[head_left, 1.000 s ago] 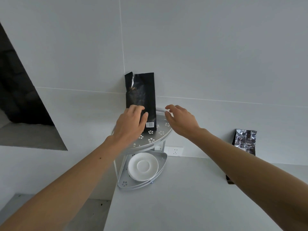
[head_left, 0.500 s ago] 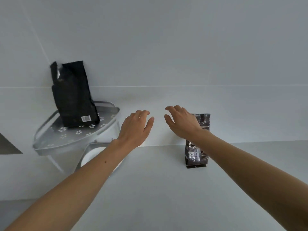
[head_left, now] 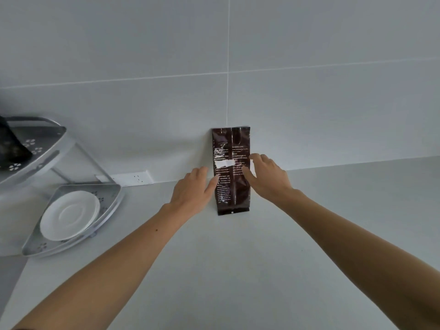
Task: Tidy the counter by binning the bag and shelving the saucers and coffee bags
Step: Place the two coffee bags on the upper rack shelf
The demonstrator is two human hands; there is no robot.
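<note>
A dark brown coffee bag [head_left: 230, 148] stands upright on the counter, leaning against the tiled wall. My left hand [head_left: 190, 194] is at its left edge, the thumb touching the bag, fingers spread. My right hand [head_left: 266, 177] reaches onto the bag's right side, fingers apart and resting on its front. Neither hand has closed around it. At far left a two-tier corner shelf [head_left: 54, 141] holds a black coffee bag [head_left: 12, 146] on its upper tier and white saucers [head_left: 69, 214] on its lower tier.
A white wall socket [head_left: 133, 178] sits low on the wall between the shelf and the bag. The pale counter [head_left: 238, 270] stretches right and toward me; its left edge drops off below the shelf.
My view swung right from the shelf, where the black bag was left. Both hands travelled right and now touch the brown coffee bag's sides.
</note>
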